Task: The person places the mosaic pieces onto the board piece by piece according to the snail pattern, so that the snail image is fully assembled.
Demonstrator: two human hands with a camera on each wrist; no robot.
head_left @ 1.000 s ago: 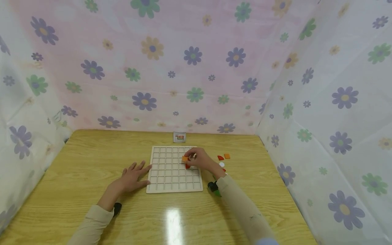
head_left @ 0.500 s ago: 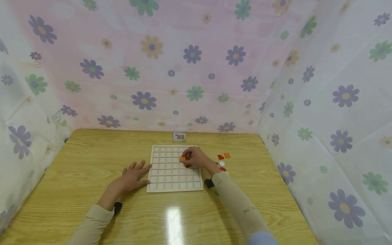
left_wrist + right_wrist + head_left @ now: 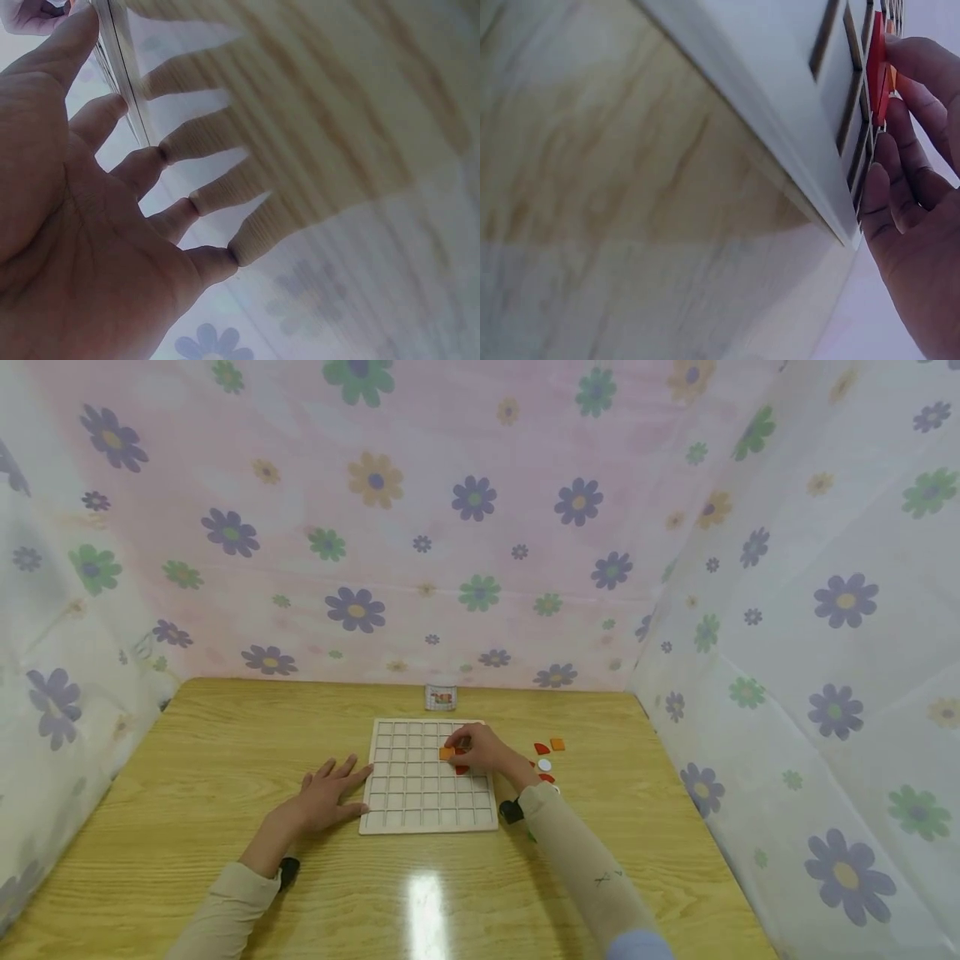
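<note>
A pale square grid board (image 3: 397, 817) lies on the wooden table. Over its upper right part, my right hand (image 3: 486, 748) pinches an orange square tile (image 3: 446, 753) between thumb and finger, at a grid cell. Red tiles (image 3: 461, 769) sit on the board just beside it, partly covered by the hand; the right wrist view shows a red tile (image 3: 875, 67) close to the thumb. My left hand (image 3: 322, 798) lies with fingers spread on the table, its fingertips and thumb touching the board's left edge. In the left wrist view the left palm (image 3: 82, 225) faces the camera.
Loose pieces lie right of the board: a red quarter-circle (image 3: 542, 749), another orange square (image 3: 557, 744), a white disc (image 3: 544, 765) and a partly hidden green piece (image 3: 532, 837). A small picture card (image 3: 441, 697) lies behind the board. Flowered sheets hang around the table.
My right hand has shifted slightly left with the orange tile and brought it down to a cell beside the red tiles. The left hand stays in place.
</note>
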